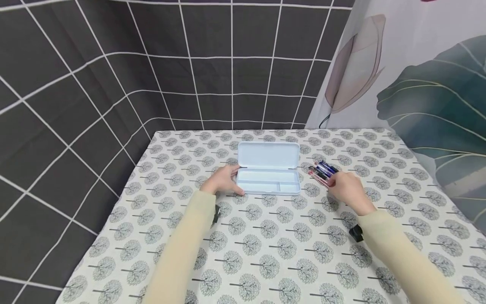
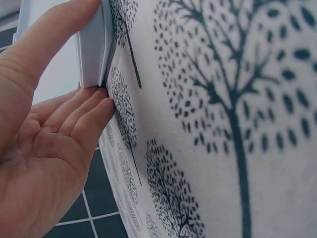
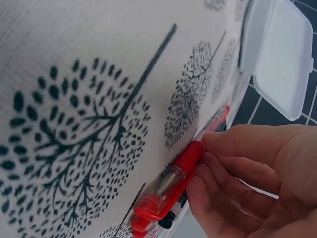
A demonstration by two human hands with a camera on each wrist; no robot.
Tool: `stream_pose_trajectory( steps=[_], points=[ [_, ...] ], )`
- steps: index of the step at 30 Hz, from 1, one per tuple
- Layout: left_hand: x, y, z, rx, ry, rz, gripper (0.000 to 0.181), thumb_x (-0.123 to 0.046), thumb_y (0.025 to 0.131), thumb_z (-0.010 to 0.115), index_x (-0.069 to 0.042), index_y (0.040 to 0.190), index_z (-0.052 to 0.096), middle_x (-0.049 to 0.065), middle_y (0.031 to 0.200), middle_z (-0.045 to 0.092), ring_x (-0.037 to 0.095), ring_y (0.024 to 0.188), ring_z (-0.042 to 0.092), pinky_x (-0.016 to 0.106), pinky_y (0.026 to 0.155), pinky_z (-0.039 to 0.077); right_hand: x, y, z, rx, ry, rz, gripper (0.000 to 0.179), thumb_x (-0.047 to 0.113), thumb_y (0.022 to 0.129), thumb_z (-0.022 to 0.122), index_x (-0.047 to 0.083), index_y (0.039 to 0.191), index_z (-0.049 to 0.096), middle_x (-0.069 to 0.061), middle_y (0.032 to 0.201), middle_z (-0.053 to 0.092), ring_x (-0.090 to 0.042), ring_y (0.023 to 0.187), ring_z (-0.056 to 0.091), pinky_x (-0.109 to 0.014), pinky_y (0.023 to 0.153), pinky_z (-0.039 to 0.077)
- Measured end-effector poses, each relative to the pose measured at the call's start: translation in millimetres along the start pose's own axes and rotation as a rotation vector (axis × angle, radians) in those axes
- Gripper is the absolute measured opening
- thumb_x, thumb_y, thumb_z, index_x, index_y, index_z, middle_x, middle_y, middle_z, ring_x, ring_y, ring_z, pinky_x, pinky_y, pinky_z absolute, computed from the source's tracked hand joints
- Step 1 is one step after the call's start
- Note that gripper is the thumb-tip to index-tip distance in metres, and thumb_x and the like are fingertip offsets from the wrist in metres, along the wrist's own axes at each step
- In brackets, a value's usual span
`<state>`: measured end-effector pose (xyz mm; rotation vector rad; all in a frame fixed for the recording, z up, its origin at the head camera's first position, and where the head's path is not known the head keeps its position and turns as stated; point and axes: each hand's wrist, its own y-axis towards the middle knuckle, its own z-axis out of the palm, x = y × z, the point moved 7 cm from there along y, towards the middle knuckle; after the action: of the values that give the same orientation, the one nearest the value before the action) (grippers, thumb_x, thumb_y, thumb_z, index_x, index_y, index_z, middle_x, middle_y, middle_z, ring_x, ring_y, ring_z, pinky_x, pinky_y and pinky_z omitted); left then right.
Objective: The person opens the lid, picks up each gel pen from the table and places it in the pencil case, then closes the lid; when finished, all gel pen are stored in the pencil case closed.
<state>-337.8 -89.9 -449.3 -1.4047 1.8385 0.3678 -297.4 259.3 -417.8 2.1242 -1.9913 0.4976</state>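
A light blue pencil case (image 1: 270, 194) lies on the cloth, its lid (image 1: 268, 155) tipped back and its lower compartments bare. My left hand (image 1: 224, 180) touches the case's left end. In the left wrist view, the fingers (image 2: 89, 111) lie fairly straight against the case wall, with the thumb (image 2: 59, 34) across its near corner. To the right of the case is a bunch of pens, blue pens (image 1: 327, 167) beside red and black ones. My right hand (image 1: 347, 190) pinches a red pen (image 3: 189, 157) between thumb and fingers; a black pen (image 3: 171, 214) shows partly behind it.
A white tablecloth (image 1: 265, 249) with grey tree prints covers the table. Behind and to the left hangs a dark cloth (image 1: 212, 76) with a white grid. A leaf-patterned curtain (image 1: 410, 101) hangs at the right.
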Motion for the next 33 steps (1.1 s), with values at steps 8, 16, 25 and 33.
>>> stream_pose_trajectory(
  steps=[8,16,25,33],
  points=[
    [1.8,-3.0,2.8,-0.005,-0.001,-0.007,0.104,-0.017,0.061,0.091,-0.008,0.149,0.038,0.01,0.152,0.044,0.028,0.139,0.043,0.043,0.12,0.029,6,1.4,5,-0.077,-0.118,-0.081,0.003,0.002,0.072,0.068,0.003,0.07,0.067,-0.016,0.071,0.068,-0.024,0.057,0.057,-0.039,0.054,0.048],
    [3.2,-8.2,6.1,-0.015,-0.001,-0.033,0.103,-0.018,0.061,0.091,-0.008,0.149,0.038,0.01,0.151,0.045,0.032,0.138,0.043,0.049,0.12,0.027,11,1.2,12,-0.111,-0.213,-0.135,0.023,0.001,0.07,0.07,0.009,0.057,0.052,-0.012,0.061,0.063,-0.021,0.049,0.051,-0.033,0.044,0.043],
    [-3.0,-2.6,-1.3,-0.028,0.012,-0.02,0.104,-0.019,0.061,0.091,-0.006,0.149,0.037,0.01,0.153,0.043,0.028,0.14,0.041,0.044,0.121,0.027,7,8.2,5,-0.088,-0.176,-0.084,0.024,0.011,0.069,0.074,0.011,0.059,0.052,-0.007,0.059,0.06,-0.021,0.05,0.05,-0.031,0.044,0.04],
    [-2.0,-0.7,-0.2,-0.011,0.026,-0.016,0.105,-0.018,0.06,0.091,-0.005,0.149,0.037,0.01,0.152,0.043,0.029,0.14,0.041,0.045,0.121,0.026,4,5.2,-1,-0.046,-0.064,-0.046,0.016,0.016,0.068,0.076,0.008,0.068,0.062,-0.007,0.065,0.063,-0.021,0.053,0.053,-0.032,0.049,0.04]
  ],
)
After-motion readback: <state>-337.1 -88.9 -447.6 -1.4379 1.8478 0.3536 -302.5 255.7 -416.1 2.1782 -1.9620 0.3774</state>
